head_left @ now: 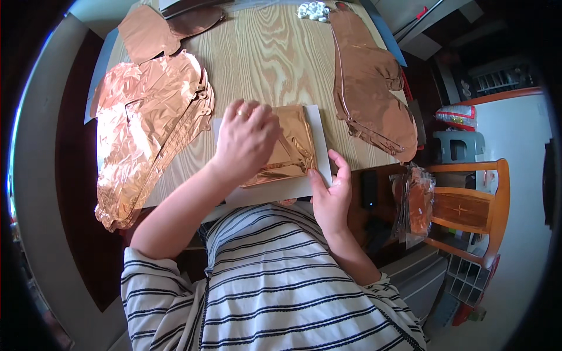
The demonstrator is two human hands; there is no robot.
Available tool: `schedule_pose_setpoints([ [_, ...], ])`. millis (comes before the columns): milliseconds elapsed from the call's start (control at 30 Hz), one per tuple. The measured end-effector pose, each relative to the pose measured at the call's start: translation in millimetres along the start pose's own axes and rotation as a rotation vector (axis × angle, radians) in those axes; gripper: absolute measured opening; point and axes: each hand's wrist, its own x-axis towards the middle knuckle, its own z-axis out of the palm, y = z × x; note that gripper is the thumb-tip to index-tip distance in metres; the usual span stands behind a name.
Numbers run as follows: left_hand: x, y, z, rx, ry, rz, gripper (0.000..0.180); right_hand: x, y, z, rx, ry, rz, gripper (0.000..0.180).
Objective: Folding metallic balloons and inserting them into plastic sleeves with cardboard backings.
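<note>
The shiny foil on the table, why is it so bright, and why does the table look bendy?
In the head view, light glares off the crinkled copper foil left of the left hand. The fisheye lens curves the wooden table edges and darkens the picture's rim. The folded foil and right hand look sharp.

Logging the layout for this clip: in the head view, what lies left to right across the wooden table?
Crumpled copper foil balloon pile → left hand pressing a folded copper foil balloon on a white card → right hand at the card's edge → flat copper foil balloon stack.
</note>
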Motion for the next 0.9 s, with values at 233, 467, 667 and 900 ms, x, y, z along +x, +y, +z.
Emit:
schedule_pose_setpoints([
  [233, -18.2, 9.0, 2.4, -0.155, -0.115, -0.138, 0.056, 2.2, -0.6, 4.0, -0.060, -0.017, -0.082, 0.048],
  [467, -20.2, -1.9, 0.9, -0.175, -0.116, -0.124, 0.059, 10.6, -12.2, 5.5, -0.436, 0.021, -0.344, 0.052],
  [667, -24.9, -6.6, 1.2, -0.200, -0.139, -0.132, 0.062, -0.7, -34.5, -6.0, -0.663, -0.078, -0.835, 0.051],
  [900, -28.5, -13.7, 4.9, -0.133, -0.142, -0.112, 0.069, 7.5, -16.9, 11.6, -0.627, -0.201, -0.830, 0.055],
])
